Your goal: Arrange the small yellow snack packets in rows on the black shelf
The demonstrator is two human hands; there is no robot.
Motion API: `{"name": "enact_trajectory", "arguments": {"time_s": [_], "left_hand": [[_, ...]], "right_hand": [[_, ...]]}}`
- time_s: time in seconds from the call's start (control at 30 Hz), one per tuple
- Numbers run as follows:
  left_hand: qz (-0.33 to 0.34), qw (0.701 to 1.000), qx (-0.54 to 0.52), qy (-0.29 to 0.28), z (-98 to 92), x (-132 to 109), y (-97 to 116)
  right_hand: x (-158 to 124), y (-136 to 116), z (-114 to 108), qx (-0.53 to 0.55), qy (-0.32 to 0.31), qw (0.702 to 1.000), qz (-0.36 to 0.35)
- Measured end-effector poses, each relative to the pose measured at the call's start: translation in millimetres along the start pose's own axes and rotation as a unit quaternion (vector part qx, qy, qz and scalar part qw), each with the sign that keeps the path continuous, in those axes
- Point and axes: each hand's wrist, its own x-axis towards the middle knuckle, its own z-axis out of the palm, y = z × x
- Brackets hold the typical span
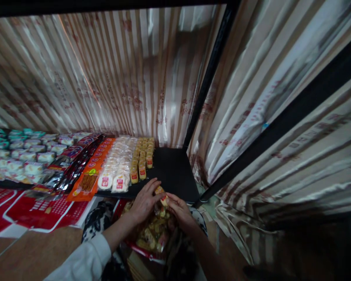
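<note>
Both my hands hold a small yellow wrapped snack [164,200] with a red label, just above a box of similar snacks. My left hand [148,199] closes on its upper left side. Fingers of my right hand [179,210] pinch it from the right. Below, an open red-rimmed box [150,255] sits between my knees, filled with loose yellow snack packets [150,232]. Ahead on the black shelf stand lined-up yellow snacks [142,170], their red labels facing me.
Left of the yellow rows lie white packets [120,181], orange bags [86,185], dark red bags [73,164] and white-and-teal packets [33,168]. The black shelf [172,168] ends at a dark post [206,82]. Striped curtains [152,78] hang behind. Red printed sheets [43,210] hang at the shelf's front.
</note>
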Motion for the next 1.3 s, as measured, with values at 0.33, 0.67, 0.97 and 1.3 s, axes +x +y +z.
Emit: {"name": "enact_trajectory", "arguments": {"time_s": [0.33,0.67,0.97,1.3], "left_hand": [[-0.116,0.992,0.021,0.037,16.4,56.9,2.7],[-0.279,0.949,-0.118,0.086,51.9,64.4,-14.8],[-0.351,0.911,-0.191,0.104,60.4,63.9,-31.7],[-0.375,0.858,-0.318,0.151,79.4,63.7,-44.8]], "right_hand": [[75.3,-14.5,-3.9,-0.034,0.096,0.989,-0.107],[128.3,-8.0,12.3,-0.091,0.081,0.986,-0.115],[169.4,12.2,27.3,-0.258,0.104,0.943,-0.183],[170.8,12.7,32.2,-0.432,0.148,0.867,-0.198]]}}
